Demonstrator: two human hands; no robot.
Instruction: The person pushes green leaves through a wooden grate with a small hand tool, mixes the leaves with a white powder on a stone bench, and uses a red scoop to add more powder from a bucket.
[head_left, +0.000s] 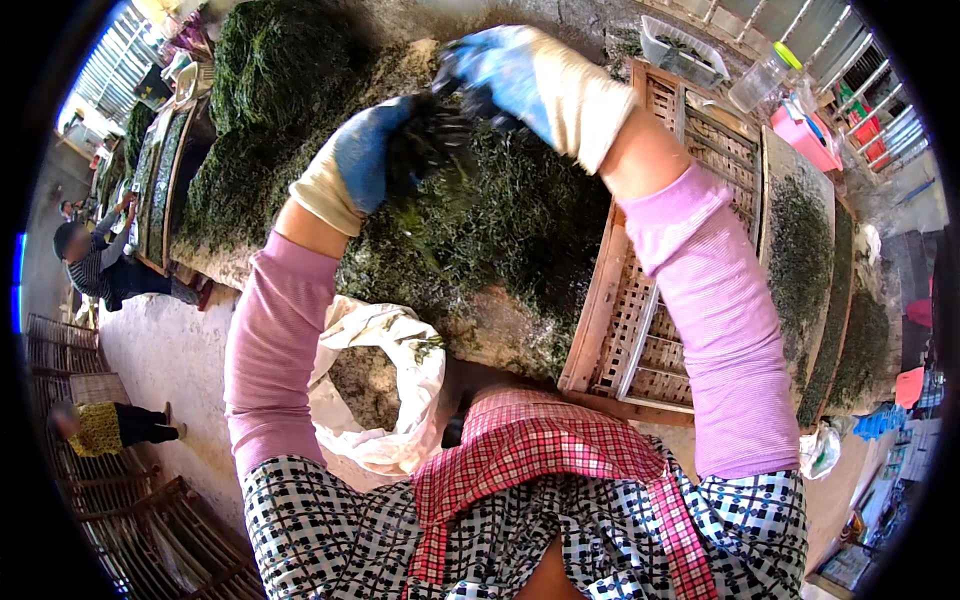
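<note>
Strands (520,190), dark green and fine like seaweed, lie in one wide heap (410,265). Above this heap, the left hand (372,155) and the right hand (515,75), both in blue and cream gloves (575,90), are close together. Blur covers their grip, so I cannot tell if either hand is closed on some strands. Right of the heap lies a brown wooden frame with woven lattice (600,310); on the heap's near side stands a white sack (422,365) with round open mouth.
</note>
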